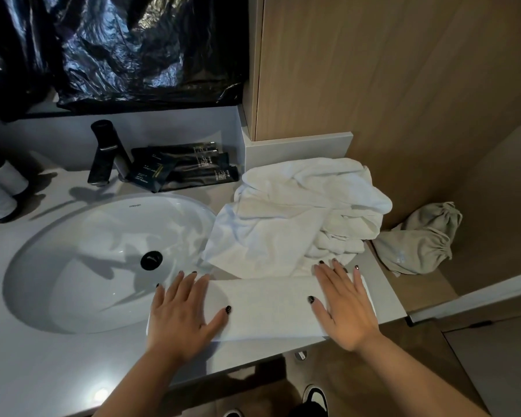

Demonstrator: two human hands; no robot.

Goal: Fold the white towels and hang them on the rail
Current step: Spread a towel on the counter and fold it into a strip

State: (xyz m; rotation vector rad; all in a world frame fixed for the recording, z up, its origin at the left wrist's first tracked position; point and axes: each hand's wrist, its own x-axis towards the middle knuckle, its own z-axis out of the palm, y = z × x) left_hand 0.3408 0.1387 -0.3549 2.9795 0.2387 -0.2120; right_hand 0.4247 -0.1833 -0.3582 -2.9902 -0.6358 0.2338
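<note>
The folded towel lies long axis nine-to-three on the surface; left hand and right hand press flat on its ends, fingers straight; unfolded towels at twelve o'clock, nearer the right.

The scene is dim and cool-toned, lit from above and behind the viewer. A small round glare spot sits on the worktop at lower left. Soft hand shadows fall across the sink bowl, and the tap throws a shadow leftward. Crinkled black plastic at upper left catches bluish highlights. Wide-angle distortion bends straight lines near the edges; detail is slightly soft throughout.
</note>
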